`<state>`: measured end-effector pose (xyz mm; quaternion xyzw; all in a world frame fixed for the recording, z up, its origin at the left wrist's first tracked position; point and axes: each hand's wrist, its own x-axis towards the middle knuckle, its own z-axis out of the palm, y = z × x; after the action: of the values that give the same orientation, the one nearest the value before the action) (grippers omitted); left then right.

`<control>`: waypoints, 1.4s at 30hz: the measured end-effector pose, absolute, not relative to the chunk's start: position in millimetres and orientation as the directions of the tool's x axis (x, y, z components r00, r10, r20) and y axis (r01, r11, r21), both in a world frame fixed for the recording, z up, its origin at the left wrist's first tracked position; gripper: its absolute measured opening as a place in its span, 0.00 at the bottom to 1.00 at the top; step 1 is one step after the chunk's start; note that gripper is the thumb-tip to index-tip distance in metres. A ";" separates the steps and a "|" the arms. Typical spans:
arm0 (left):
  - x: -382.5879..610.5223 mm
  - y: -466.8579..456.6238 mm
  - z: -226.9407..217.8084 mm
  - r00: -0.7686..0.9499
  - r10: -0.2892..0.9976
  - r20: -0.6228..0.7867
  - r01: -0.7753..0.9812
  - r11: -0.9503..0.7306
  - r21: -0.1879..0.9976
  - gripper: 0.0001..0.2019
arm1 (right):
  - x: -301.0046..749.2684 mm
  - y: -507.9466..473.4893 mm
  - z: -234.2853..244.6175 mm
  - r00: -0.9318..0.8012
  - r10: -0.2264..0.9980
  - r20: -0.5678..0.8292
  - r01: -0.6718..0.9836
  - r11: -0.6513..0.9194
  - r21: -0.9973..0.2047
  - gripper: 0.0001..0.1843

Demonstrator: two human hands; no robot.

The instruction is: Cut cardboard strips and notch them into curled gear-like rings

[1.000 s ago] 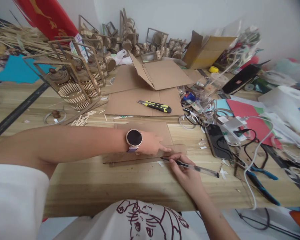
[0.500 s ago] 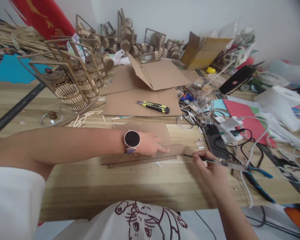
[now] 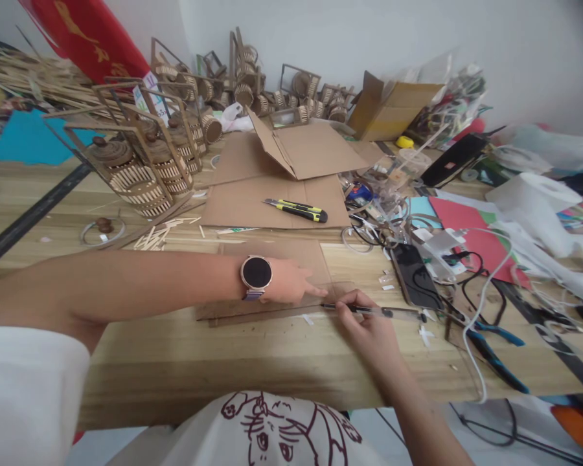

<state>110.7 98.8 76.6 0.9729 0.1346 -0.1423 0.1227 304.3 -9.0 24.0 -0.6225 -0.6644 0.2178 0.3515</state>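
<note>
My left hand (image 3: 291, 282), with a round watch (image 3: 256, 272) on the wrist, lies flat with its fingers pressing down on a clear ruler (image 3: 272, 308) laid over a piece of brown cardboard (image 3: 276, 255). My right hand (image 3: 369, 327) pinches a pen (image 3: 383, 312), its tip touching the cardboard at the ruler's edge just right of my left fingertips.
A yellow and black utility knife (image 3: 296, 209) lies on flat cardboard sheets (image 3: 252, 200) behind. Wooden slat lantern frames (image 3: 140, 168) stand at the left. A phone (image 3: 414, 275), cables, blue pliers (image 3: 495, 353), coloured paper (image 3: 471, 230) and an open box (image 3: 393, 107) crowd the right.
My right hand with the pen slid right along the ruler's edge, then came back left to just beside my left fingertips. My left hand stayed pressed in place.
</note>
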 end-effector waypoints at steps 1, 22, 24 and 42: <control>111.0 98.8 76.7 0.928 0.151 -0.339 0.217 -0.962 0.167 0.16 | 306.0 -7.8 22.8 0.023 0.980 0.200 0.678 0.132 -0.723 0.10; 68.0 83.1 89.6 0.943 0.242 -0.230 0.250 -0.968 0.005 0.13 | 370.5 41.6 32.1 -0.575 0.812 0.099 0.700 0.551 -0.455 0.10; 43.6 73.0 91.5 0.932 0.348 -0.105 0.345 -0.937 -0.048 0.09 | 375.2 47.6 32.3 -0.594 0.797 0.109 0.678 0.569 -0.465 0.09; 7.3 -75.4 14.0 0.511 0.758 0.405 0.735 -0.630 0.251 0.09 | 283.4 89.7 46.6 -0.233 0.968 0.094 0.971 0.237 -0.033 0.15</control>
<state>7.3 -75.4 14.0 0.8690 0.4297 0.2443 0.0233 283.4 89.7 46.6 -0.6176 -0.7849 -0.0161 0.0474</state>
